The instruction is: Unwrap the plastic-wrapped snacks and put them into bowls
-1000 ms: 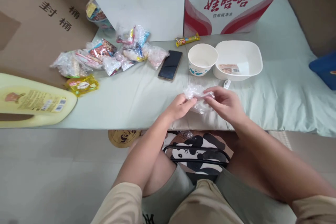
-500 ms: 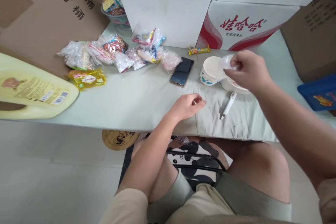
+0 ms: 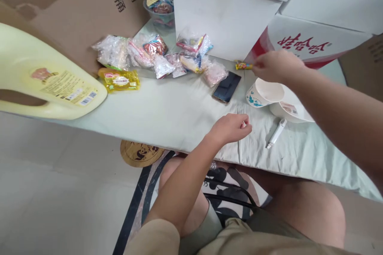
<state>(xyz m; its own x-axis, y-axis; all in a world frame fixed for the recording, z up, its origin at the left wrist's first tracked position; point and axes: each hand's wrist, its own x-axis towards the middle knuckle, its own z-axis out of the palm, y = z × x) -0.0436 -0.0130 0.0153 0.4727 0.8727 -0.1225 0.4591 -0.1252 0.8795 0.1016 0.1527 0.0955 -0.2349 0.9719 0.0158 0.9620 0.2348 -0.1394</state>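
Note:
My right hand (image 3: 277, 65) reaches over the paper cup (image 3: 263, 93), its fingers pinched together at the right end of a small yellow snack stick (image 3: 243, 65) that lies against the red-and-white carton (image 3: 314, 44). My left hand (image 3: 231, 127) rests on the pale green cloth (image 3: 179, 115) near the front edge. It is curled loosely, with something small and pale at its fingertips that I cannot make out. A white bowl (image 3: 291, 109) stands right of the cup, and a white pen-like tool (image 3: 277, 132) lies in front of it.
A dark phone (image 3: 226, 87) lies left of the cup. Several wrapped snacks (image 3: 167, 55) and a yellow packet (image 3: 119, 81) lie at the back left. A big yellow jug (image 3: 44, 83) lies on its side at far left. Cardboard (image 3: 74, 8) and white boxes (image 3: 224, 8) wall the back.
My hands parted from the clear wrapper. My right hand carried it over the cup, then moved on to the yellow snack stick. The view swung left.

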